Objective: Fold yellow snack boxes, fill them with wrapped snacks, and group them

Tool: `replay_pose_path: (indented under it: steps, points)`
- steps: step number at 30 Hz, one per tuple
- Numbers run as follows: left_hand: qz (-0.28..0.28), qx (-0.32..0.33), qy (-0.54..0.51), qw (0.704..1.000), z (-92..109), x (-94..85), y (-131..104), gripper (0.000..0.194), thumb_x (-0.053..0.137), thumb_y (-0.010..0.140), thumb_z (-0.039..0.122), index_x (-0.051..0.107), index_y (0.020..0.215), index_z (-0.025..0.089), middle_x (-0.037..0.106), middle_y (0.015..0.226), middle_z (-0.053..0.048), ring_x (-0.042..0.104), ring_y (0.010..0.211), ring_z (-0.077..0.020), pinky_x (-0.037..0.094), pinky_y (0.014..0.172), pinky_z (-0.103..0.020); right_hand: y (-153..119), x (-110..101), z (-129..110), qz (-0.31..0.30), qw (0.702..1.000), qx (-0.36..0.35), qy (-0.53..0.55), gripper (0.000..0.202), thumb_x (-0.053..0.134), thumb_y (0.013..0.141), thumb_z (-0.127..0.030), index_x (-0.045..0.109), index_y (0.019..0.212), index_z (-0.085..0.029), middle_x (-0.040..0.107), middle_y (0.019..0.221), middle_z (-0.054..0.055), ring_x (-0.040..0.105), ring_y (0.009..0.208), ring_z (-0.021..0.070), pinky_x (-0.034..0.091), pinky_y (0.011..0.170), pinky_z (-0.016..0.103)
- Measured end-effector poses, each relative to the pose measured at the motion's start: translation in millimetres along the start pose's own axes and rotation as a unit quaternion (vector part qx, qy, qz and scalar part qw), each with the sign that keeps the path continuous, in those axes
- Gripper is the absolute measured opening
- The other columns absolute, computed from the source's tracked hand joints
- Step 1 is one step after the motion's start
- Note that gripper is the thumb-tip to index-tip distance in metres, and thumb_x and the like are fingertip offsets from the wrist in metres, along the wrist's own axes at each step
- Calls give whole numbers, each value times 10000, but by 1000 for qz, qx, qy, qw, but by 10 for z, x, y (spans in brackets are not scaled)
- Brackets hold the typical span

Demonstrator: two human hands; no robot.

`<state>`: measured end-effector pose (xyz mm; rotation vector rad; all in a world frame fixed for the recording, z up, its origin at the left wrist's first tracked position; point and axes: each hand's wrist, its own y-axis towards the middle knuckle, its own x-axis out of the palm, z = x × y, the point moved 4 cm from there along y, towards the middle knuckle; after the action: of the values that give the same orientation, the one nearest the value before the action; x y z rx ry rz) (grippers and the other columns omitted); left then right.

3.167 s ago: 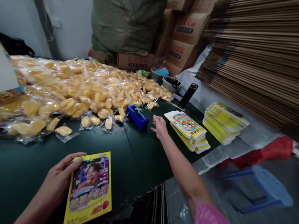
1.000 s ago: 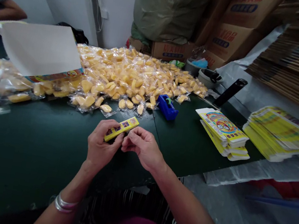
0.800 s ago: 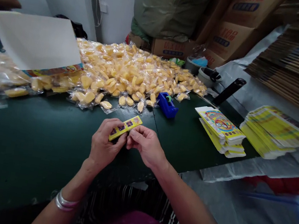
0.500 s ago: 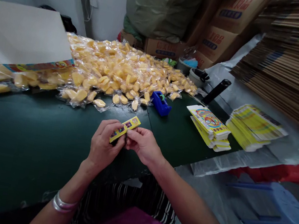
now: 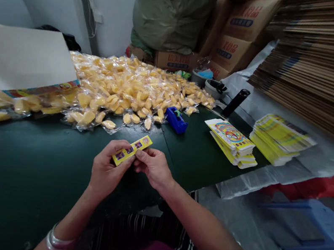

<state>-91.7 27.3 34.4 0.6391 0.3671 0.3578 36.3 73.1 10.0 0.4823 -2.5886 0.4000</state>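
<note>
While clasping the yellow printed carton (image 5: 133, 148) in left hand (image 5: 106, 167), pinches its near edge with right hand (image 5: 157, 170), probably for steadiness between fingers (image 5: 119, 145).

The small box (image 5: 132, 149) looks like printed card, smooth and slightly glossy. The desk (image 5: 34, 171) is smooth with a soft shine. The tape holder (image 5: 176, 121) seems plastic, the bracelets (image 5: 57, 244) polished metal, the sack (image 5: 173, 11) wrinkled, matt cloth.

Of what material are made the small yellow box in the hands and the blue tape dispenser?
Yellow box: probably card, smooth and printed; its narrow face is flat, straight-edged and bears small pictures.
Blue tape dispenser: likely hard plastic, smooth and slightly shiny, judging by its even colour and moulded-looking shape.
</note>
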Motion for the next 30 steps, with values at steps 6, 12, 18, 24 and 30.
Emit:
replay_pose_path:
  steps: [6, 12, 18, 24, 30]
  points:
    - [24, -78, -17, 997, 9, -57, 33, 179, 754, 765, 261, 672, 921, 227, 695, 919, 9, 645, 779, -132, 537, 678, -224, 136, -70, 2, 67, 987, -108, -102, 551, 886, 470, -614, 544, 538, -187, 569, 487, -40, 477, 402, 93, 383, 377, 230]
    - [45, -183, -64, 980, -118, -109, 60, 338, 846, 601, 281, 707, 901, 212, 725, 908, -8, 667, 797, -162, 557, 703, -252, 265, -111, 55, 77, 970, -136, -186, 535, 845, 568, -573, 451, 534, -213, 496, 485, -69, 427, 457, 94, 337, 433, 239]
    - [73, -204, -66, 974, -245, -196, 124, 338, 850, 599, 341, 720, 879, 201, 734, 849, -20, 657, 724, -160, 563, 648, -261, 237, -325, -140, 42, 886, -158, -434, 352, 804, 658, -223, 453, 623, -220, 533, 631, -44, 477, 620, 141, 390, 617, 290]
    - [-6, -151, -46, 987, -162, -187, 190, 398, 833, 647, 506, 712, 876, 203, 745, 925, -56, 683, 801, -201, 591, 708, -324, 70, -434, -509, -86, 884, -167, -428, 533, 773, 639, -156, 584, 1129, -249, 612, 1190, 57, 588, 1066, 245, 477, 863, 363]
    - [22, -141, 92, 985, -96, -177, 176, 387, 829, 627, 448, 646, 869, 208, 668, 793, 1, 615, 689, -164, 535, 644, -281, 49, -102, -368, -99, 886, -175, -418, 185, 724, 773, -211, 594, 903, -223, 676, 871, 29, 626, 835, 246, 482, 747, 375]
